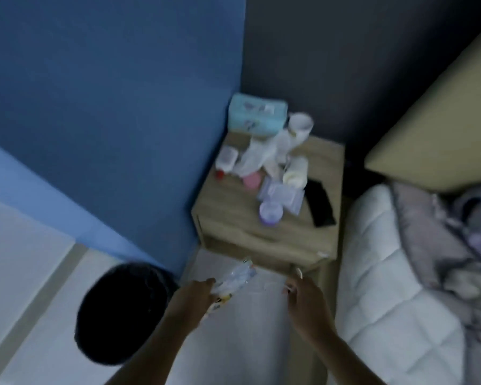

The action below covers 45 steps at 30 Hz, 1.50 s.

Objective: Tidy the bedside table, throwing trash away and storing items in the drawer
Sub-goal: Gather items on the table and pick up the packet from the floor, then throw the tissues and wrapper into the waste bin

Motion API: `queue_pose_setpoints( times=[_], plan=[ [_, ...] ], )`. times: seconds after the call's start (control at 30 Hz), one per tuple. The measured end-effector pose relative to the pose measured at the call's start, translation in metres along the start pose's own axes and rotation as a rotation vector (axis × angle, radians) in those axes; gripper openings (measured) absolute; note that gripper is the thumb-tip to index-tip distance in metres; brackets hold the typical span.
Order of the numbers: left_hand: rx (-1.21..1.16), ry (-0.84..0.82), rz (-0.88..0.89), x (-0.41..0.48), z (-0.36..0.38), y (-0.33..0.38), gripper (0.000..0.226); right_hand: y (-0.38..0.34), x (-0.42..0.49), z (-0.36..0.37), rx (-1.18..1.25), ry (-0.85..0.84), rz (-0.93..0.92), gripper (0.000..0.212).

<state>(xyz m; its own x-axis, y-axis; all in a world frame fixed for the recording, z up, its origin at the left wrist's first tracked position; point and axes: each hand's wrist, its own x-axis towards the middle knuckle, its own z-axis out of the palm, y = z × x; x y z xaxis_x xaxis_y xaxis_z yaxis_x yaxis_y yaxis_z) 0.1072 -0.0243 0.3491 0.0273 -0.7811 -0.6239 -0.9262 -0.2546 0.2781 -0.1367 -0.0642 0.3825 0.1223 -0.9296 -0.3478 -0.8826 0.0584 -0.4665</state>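
Observation:
A wooden bedside table (228, 215) stands in the corner, its drawer front (261, 245) facing me. On top lie a teal wipes pack (257, 113), a white cup (299, 126), crumpled white plastic (258, 155), a pink item (252, 180), a lilac jar (271, 212) and a black phone (321, 202). My left hand (193, 298) grips a crinkled clear wrapper (238, 276) in front of the table. My right hand (306, 304) hovers to the right of it with fingers curled, apparently pinching a thin clear film; the blur hides the detail.
A black trash bin (122, 312) sits on the light floor at lower left, beside the blue wall (109, 107). A bed with a white quilt (395, 287) and a beige headboard (442, 129) fills the right side.

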Motion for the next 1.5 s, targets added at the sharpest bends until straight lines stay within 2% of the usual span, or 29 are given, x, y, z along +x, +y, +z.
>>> queue_pose_setpoints(
  times=[0.1, 0.23, 0.33, 0.43, 0.53, 0.7, 0.87, 1.1, 1.27, 1.5],
  plan=[
    [0.05, 0.109, 0.038, -0.016, -0.103, 0.033, 0.044, -0.05, 0.015, -0.101, -0.01, 0.118, -0.044, 0.014],
    [0.002, 0.324, 0.085, -0.016, -0.217, 0.077, 0.053, -0.104, 0.052, -0.209, 0.029, 0.23, -0.116, 0.015],
    [-0.041, 0.389, 0.067, 0.001, -0.27, 0.108, 0.056, -0.134, 0.086, -0.263, 0.041, 0.287, -0.156, 0.012],
    [-0.148, 0.411, 0.029, 0.029, -0.292, 0.132, 0.052, -0.148, 0.123, -0.288, 0.05, 0.299, -0.213, 0.015],
    [-0.308, 0.395, -0.051, 0.059, -0.291, 0.146, 0.044, -0.149, 0.163, -0.292, 0.083, 0.282, -0.218, 0.016],
    [-0.53, 0.381, -0.169, 0.124, -0.266, 0.157, 0.049, -0.126, 0.238, -0.274, 0.069, 0.179, -0.182, 0.017],
    [-0.581, 0.329, -0.289, 0.174, -0.245, 0.158, 0.038, -0.101, 0.29, -0.241, 0.13, 0.07, -0.124, 0.018],
    [-0.681, 0.297, -0.342, 0.218, -0.21, 0.158, 0.049, -0.059, 0.328, -0.203, 0.132, 0.016, -0.09, 0.015],
    [-0.795, 0.264, -0.348, 0.226, -0.192, 0.161, 0.056, -0.041, 0.327, -0.188, 0.1, -0.024, -0.104, 0.04],
    [-0.74, 0.298, -0.302, 0.22, -0.19, 0.152, 0.072, -0.035, 0.319, -0.187, 0.0, -0.115, -0.171, 0.058]
  ],
)
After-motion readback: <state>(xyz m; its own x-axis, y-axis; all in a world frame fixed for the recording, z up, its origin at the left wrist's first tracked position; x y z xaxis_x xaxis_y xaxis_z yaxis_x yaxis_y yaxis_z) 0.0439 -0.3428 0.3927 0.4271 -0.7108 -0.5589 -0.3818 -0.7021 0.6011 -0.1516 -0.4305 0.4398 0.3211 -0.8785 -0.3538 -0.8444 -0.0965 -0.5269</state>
